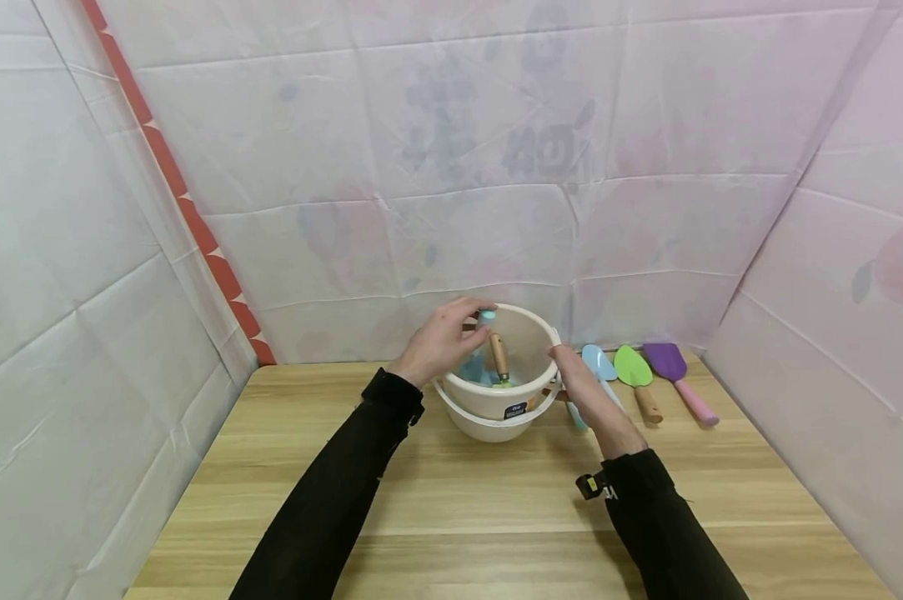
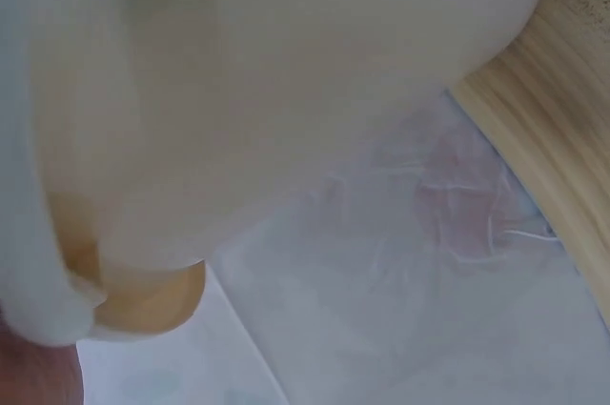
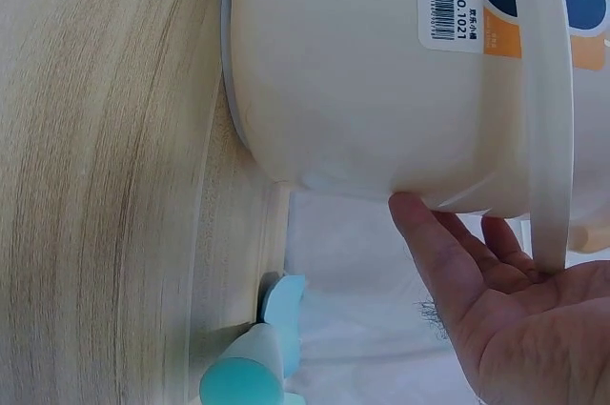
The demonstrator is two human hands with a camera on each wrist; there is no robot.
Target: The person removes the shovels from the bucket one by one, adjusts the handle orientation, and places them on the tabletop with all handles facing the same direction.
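Gathering of tools is judged partly done: a light-blue-handled tool (image 1: 484, 325) is pinched over the cream plastic bucket (image 1: 496, 398) by the left hand (image 1: 439, 340); the right hand (image 1: 582, 385), fingers fairly straight, is pressed against the bucket's three-o'clock side. Three plastic trowels (image 1: 634, 371) are left at three o'clock.

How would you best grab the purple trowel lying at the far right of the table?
Grip the purple trowel by its pink handle, coming from above and its open right side. The handle is a narrow round shaft pointing toward the person, while the blade is broad and flat, and the green trowel lies close on the left.
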